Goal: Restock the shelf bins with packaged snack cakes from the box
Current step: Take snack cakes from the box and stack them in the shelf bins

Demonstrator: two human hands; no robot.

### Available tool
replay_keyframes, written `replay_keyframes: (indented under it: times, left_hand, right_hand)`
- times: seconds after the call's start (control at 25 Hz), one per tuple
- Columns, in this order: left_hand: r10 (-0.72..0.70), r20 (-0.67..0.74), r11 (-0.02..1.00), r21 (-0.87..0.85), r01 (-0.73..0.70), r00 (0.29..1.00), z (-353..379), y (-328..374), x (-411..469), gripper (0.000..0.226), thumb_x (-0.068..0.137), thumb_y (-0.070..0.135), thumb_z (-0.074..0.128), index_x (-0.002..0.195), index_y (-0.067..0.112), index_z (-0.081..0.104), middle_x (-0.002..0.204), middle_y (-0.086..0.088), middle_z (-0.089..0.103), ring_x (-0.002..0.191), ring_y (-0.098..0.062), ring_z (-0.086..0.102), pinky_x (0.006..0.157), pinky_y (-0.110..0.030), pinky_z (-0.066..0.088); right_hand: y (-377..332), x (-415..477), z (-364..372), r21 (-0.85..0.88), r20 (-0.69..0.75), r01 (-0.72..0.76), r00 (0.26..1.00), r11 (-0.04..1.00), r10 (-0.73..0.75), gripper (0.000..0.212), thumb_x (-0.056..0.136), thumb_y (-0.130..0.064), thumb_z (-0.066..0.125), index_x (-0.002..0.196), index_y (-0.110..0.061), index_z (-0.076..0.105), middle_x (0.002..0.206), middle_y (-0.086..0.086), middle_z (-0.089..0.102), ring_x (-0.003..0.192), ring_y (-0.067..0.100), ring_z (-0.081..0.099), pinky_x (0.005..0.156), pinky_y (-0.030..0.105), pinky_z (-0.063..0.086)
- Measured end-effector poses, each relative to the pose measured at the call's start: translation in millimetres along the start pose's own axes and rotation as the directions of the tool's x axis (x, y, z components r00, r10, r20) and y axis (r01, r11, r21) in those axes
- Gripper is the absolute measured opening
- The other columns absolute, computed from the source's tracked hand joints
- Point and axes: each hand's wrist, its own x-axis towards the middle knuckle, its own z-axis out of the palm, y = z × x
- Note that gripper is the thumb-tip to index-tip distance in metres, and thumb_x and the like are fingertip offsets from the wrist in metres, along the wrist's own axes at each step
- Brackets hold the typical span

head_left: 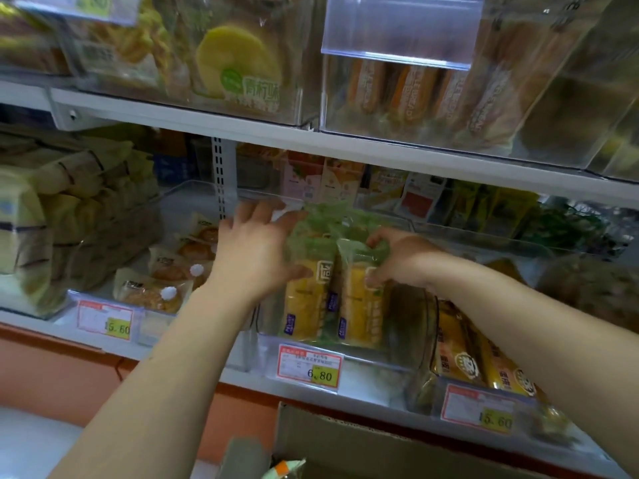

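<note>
Store shelving fills the view: white steel shelves [242,127] lined with see-through bins. Both hands work inside the middle clear plastic bin [411,323], above the red-and-yellow 6.80 price tag [309,366]. The left hand [256,250] is spread wide, with thumb and forefinger closed on the crinkled green film top of one yellow snack cake pack [307,302]. The right hand [401,261] has curled fingers pinching the green top of a second yellow pack [359,302] just beside it. Both packs stand upright below the grips, near the bin's front wall. The likely risk is that the thin film slips from a pinch and a pack tips over the front lip toward the brown cardboard box [345,440] beneath the wrists. Above the knuckles the upper shelf leaves little headroom, while right of the right-hand grip the bin looks open
</note>
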Motion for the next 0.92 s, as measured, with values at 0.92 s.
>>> replay_keyframes:
  times: [0.92]
  left_hand:
    - [-0.104,0.318,0.985,-0.098,0.141,0.943,21,7,9,0.085,0.067,0.047,0.082,0.14,0.035,0.04,0.148,0.001,0.037,0.12,-0.025,0.053,0.086,-0.038,0.051]
  right_hand:
    - [-9,1,51,0.064,0.234,-0.064,0.971,0.996,0.047,0.113,0.071,-0.016,0.085,0.149,-0.034,0.004,0.144,0.014,0.04,0.106,0.031,0.061,0.065,0.033,0.058]
